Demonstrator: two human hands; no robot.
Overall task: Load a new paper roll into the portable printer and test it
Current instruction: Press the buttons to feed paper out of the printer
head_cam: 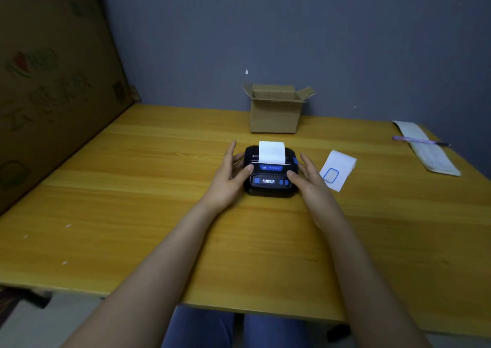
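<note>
The desk (159, 188) is carrying everything, with an open cardboard box (275, 111) at its 12 o'clock edge against the wall and a printed slip (427, 151) with a pen (419, 141) lying at 2 o'clock. The portable printer (270, 173) is sitting mid-desk, its lid apparently closed, its display lit and facing the person, its longer side running 9 to 3 o'clock. A paper strip (271, 152) is standing out of its top slot toward 12 o'clock, so loading looks done and testing is likely the step in hand. A loose label sheet (338, 169) is lying just beside it at 3 o'clock. The left hand (229, 175) is flanking the printer at 9 o'clock, fingers spread, thumb resting on the front corner. The right hand (309, 177) is mirroring it at 3 o'clock, likewise spread, thumb touching the casing near the buttons, equally near.
</note>
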